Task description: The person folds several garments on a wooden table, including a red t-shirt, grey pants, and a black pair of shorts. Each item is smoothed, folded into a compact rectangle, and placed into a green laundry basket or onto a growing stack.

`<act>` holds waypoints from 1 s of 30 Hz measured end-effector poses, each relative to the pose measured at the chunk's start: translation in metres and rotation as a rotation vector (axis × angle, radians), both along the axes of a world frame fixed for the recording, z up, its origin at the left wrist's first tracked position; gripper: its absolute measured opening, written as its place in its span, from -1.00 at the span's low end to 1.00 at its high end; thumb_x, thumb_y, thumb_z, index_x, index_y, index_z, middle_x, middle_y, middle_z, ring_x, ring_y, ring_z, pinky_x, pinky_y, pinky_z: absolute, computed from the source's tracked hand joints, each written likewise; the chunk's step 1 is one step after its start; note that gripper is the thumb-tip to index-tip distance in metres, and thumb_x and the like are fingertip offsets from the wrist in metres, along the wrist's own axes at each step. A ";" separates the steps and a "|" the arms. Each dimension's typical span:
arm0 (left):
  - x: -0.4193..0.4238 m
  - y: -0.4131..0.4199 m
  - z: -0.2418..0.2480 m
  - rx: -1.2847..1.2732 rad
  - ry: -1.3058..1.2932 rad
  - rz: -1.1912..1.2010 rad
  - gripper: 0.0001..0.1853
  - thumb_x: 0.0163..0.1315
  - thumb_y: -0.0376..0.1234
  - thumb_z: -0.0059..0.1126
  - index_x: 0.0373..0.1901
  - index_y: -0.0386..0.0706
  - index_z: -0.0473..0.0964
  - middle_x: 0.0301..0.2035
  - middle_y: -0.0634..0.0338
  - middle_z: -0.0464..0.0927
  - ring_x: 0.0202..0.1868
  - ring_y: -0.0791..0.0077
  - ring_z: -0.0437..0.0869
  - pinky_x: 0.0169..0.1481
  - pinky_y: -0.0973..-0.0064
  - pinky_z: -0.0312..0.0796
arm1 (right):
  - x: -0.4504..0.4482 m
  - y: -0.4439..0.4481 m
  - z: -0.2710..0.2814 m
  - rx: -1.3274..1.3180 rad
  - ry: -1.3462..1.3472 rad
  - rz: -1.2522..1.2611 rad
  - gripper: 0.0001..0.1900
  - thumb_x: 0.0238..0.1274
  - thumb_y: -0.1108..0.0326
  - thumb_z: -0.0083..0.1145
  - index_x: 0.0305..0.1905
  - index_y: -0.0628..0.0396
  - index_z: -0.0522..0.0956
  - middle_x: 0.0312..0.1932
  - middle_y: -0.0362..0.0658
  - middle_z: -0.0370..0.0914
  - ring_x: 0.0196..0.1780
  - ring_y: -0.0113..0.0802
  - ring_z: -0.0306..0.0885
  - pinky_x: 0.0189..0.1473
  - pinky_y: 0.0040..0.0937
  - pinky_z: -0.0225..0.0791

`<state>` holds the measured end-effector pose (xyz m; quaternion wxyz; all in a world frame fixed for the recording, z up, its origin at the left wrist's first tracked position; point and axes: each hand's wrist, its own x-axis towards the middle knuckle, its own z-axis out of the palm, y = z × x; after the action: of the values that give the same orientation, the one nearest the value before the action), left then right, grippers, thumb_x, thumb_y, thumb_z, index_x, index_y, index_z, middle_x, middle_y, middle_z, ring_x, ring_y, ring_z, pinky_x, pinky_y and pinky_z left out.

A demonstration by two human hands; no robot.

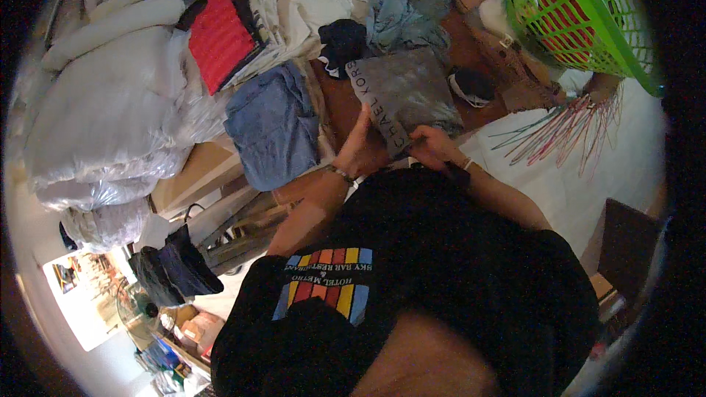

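Observation:
A folded dark grey garment (pixel 411 88) with large lettering along its left edge lies on a brown surface in front of me. My right hand (pixel 436 146) grips its near corner, fingers bent. At its lower left edge is my left hand (pixel 361 143), thumb pointing away from me; its fingers are partly hidden, so its hold is unclear. Left of that hand lies a folded blue garment (pixel 273 127). A black bundled cloth (pixel 342 44) touches the grey garment's far left corner, and a small black item with a white edge (pixel 471 87) sits to its right.
Beyond are crumpled grey-green cloth (pixel 405 5), cream cloth (pixel 300 0) and a folded red cloth (pixel 220 38). Large plastic-wrapped bundles (pixel 110 110) fill the left. A green plastic basket (pixel 601 27) stands far right, above a bunch of thin wires or cords (pixel 568 132). Dark cloths (pixel 176 264) hang lower left.

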<state>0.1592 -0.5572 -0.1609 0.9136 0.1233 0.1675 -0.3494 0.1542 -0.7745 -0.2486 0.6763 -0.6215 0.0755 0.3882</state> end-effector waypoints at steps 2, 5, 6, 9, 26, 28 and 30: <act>0.008 -0.009 0.014 0.275 0.032 0.024 -0.31 0.38 0.03 0.13 0.36 -0.23 0.27 0.21 0.05 0.47 0.21 0.22 0.53 0.30 0.17 0.41 | 0.008 0.000 0.026 -0.236 -0.267 0.291 -0.71 0.30 0.22 0.15 0.02 0.10 0.63 -0.11 -0.10 0.68 -0.11 -0.29 0.63 0.04 -0.26 0.47; 0.021 -0.003 0.034 0.757 -0.184 0.100 -0.33 0.33 0.03 0.22 0.25 -0.30 0.39 0.14 0.05 0.54 0.13 0.25 0.59 0.25 0.26 0.43 | 0.009 -0.001 0.047 -0.238 -0.422 0.553 -0.69 0.37 0.17 0.15 0.06 0.10 0.63 -0.07 -0.15 0.69 0.00 -0.32 0.62 0.11 -0.28 0.46; 0.025 0.005 0.044 0.972 -0.250 0.101 -0.34 0.32 0.03 0.23 0.21 -0.33 0.44 0.11 0.04 0.57 0.09 0.26 0.62 0.22 0.29 0.45 | 0.007 -0.001 0.050 -0.183 -0.433 0.573 -0.69 0.39 0.18 0.16 0.09 0.10 0.62 -0.05 -0.16 0.69 0.02 -0.32 0.62 0.12 -0.29 0.45; 0.028 0.059 0.092 1.076 -0.306 0.064 -0.30 0.24 -0.10 0.38 0.27 -0.35 0.36 0.12 0.03 0.54 0.12 0.27 0.58 0.20 0.36 0.46 | 0.002 0.005 0.046 0.173 -0.354 0.553 -0.68 0.44 0.23 0.14 0.17 0.11 0.57 -0.02 -0.16 0.68 0.06 -0.31 0.63 0.12 -0.32 0.47; -0.111 0.167 -0.009 2.684 -1.153 -0.470 -0.02 0.12 -0.10 0.29 0.56 0.04 -0.01 0.48 -0.01 0.08 0.45 -0.08 0.18 0.39 -0.19 0.14 | 0.041 0.098 0.084 0.147 -0.296 0.432 -0.65 0.51 0.14 0.05 0.21 0.08 0.52 0.00 -0.20 0.65 -0.04 -0.47 0.63 -0.03 -0.48 0.47; -0.136 0.166 -0.030 2.486 -1.067 -0.247 -0.02 0.14 -0.09 0.30 0.56 -0.01 -0.02 0.47 -0.06 0.10 0.46 -0.11 0.16 0.43 -0.19 0.08 | 0.044 0.113 0.091 0.042 -0.352 0.450 -0.63 0.52 0.13 0.03 0.21 0.11 0.50 -0.02 -0.21 0.63 -0.03 -0.49 0.61 -0.03 -0.49 0.46; -0.155 0.169 -0.038 2.451 -1.049 -0.176 0.01 0.02 -0.14 0.42 0.51 -0.05 0.07 0.43 -0.08 0.14 0.43 -0.10 0.22 0.42 -0.09 0.15 | 0.047 0.133 0.096 0.078 -0.399 0.376 -0.64 0.48 0.13 0.10 0.18 0.10 0.52 -0.06 -0.22 0.65 -0.09 -0.50 0.62 -0.11 -0.49 0.46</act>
<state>0.0037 -0.3884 -0.1994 0.1442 0.9879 -0.0059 0.0564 0.2015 -0.6415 -0.1525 0.6173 -0.6622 -0.1909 0.3795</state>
